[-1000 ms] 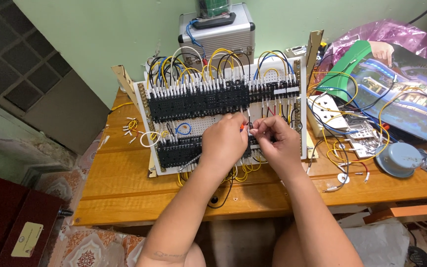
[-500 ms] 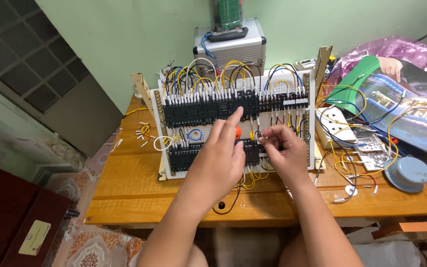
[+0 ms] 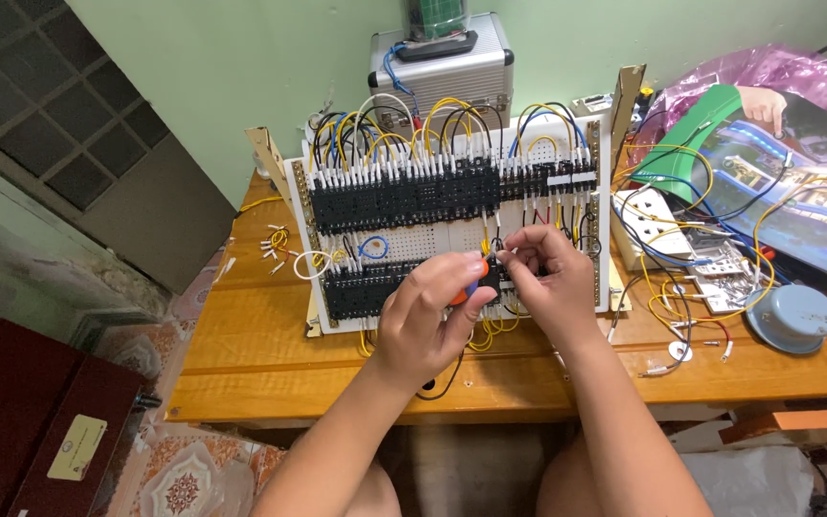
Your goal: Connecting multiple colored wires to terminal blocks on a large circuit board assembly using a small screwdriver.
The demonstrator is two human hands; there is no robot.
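- The left hand is curled, its fingers clamped on a small screwdriver with an orange and blue handle, whose tip end points toward the lower row of black terminal blocks.
- The right hand sits just beside the left, thumb and forefinger pinched together on a thin white-tipped wire end at the middle of the board.
- Both hands work in front of a white perforated wiring panel, which stands tilted back on the orange-brown wooden surface and is braced by wooden side pieces.
- An upper row of black terminal blocks runs across the panel, with yellow, black, blue and white wires looping above it.
- A small white wire loop and a blue one lie on the panel left of the hands.
- Loose white-tipped wire ferrules lie scattered on the surface left of the panel.
- A silver metal case stands behind the panel against the green wall.
- To the right are a white power strip, tangled yellow wires, a round grey-blue metal dish and a glossy magazine.
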